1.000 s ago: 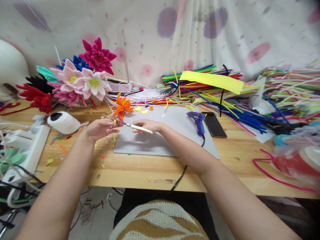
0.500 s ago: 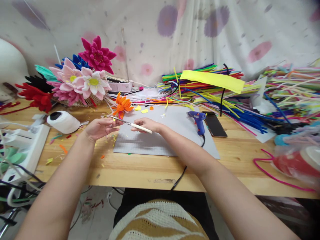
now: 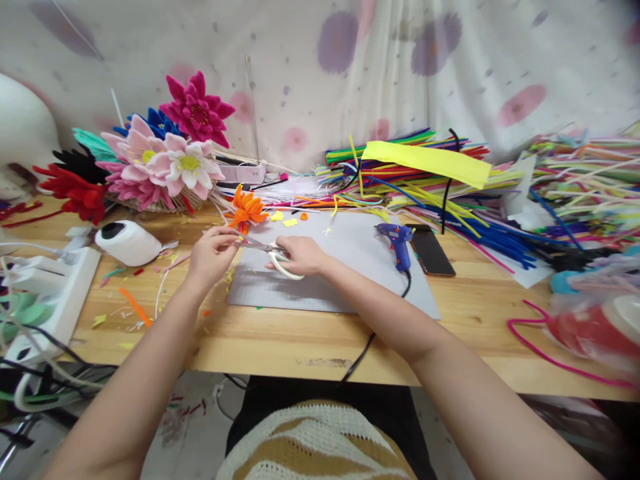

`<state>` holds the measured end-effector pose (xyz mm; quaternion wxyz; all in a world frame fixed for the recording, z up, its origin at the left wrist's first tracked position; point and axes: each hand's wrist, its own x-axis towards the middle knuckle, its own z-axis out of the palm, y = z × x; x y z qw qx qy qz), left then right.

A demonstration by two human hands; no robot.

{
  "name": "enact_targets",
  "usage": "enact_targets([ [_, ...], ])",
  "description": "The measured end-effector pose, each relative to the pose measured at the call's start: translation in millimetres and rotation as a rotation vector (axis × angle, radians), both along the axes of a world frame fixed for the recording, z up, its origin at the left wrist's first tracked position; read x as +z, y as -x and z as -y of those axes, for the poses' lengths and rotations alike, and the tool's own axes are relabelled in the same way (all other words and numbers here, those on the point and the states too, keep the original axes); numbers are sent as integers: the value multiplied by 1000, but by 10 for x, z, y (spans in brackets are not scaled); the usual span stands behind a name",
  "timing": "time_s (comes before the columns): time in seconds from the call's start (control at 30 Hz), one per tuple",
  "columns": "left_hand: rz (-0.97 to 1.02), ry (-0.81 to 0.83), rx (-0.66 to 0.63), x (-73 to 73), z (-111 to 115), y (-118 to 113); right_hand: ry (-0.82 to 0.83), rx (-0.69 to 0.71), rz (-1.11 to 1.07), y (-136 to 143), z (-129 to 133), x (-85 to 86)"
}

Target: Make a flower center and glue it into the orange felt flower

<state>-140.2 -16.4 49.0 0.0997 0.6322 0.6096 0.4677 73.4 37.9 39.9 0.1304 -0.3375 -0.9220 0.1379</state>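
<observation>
White-handled scissors (image 3: 281, 267) are in my right hand (image 3: 303, 255), whose fingers are closed around the handles. Their blades point left and reach the fingertips of my left hand (image 3: 214, 253), which is pinched together. A tiny bit of yellow shows at those fingertips, too small to make out. Just beyond the blades stands an orange fuzzy flower (image 3: 247, 207). Under my right hand lies a grey board (image 3: 320, 293), with yellow scraps (image 3: 290, 223) near its back edge.
A blue glue gun (image 3: 397, 245) and a phone (image 3: 434, 252) lie on the right. Bundled pipe cleaners (image 3: 410, 187) line the back. At left are fuzzy flowers (image 3: 150, 160), a thread cone (image 3: 131, 243) and a white power strip (image 3: 75, 287).
My left hand has moved slightly right and its fingers have drawn together. The scissors have turned in my right hand, so a handle loop now shows.
</observation>
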Motion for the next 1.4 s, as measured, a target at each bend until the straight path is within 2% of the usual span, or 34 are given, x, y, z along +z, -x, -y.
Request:
enact_targets([
  [0.17, -39, -64, -65, -55, 7, -15, -119, -38, 38, -16, 18, -53],
  [0.53, 77, 28, -145, -28, -8, -8, -100, -57, 37, -42, 12, -89],
  [0.77, 139, 119, -117, 44, 7, -57, -70, -51, 33, -56, 14, -66],
  [1.4, 83, 107, -69, 94, 28, -68, -79, -85, 58, -43, -25, -104],
])
